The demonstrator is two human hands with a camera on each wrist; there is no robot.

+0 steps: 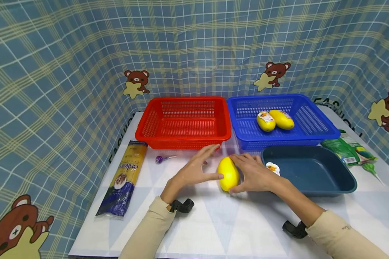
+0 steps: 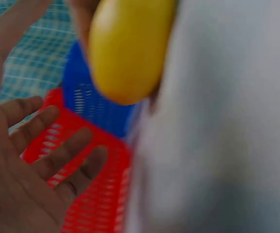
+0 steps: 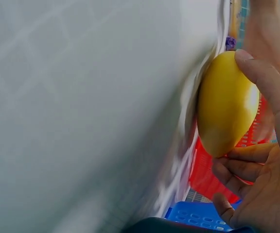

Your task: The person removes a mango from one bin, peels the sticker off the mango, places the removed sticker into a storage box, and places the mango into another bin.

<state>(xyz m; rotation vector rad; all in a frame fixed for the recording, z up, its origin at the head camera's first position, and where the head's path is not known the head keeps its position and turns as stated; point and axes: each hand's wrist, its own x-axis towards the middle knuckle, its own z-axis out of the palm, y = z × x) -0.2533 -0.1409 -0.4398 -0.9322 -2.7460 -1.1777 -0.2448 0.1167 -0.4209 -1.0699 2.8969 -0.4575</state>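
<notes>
A plain yellow mango [image 1: 228,174] is on the white table surface, in the middle of the head view. My right hand [image 1: 254,174] grips it from the right; the right wrist view shows the thumb [image 3: 264,77] at one end and the fingertips at the other. On the mango's left side is my left hand [image 1: 194,171], fingers spread and holding nothing. Its thumb tip overlaps the mango's edge in the head view; whether they touch, I cannot tell. The left wrist view has the left palm [image 2: 18,189] turned up beside the mango [image 2: 130,48], fingers apart from it.
Behind the hands stand a red basket [image 1: 183,138] and a blue basket [image 1: 288,137], the blue one holding two labelled mangoes [image 1: 273,120]. A dark teal tub [image 1: 311,172] is at the right, with a green packet [image 1: 345,149] beyond. To the left lie a long packet [image 1: 124,176] and a purple lollipop [image 1: 160,159].
</notes>
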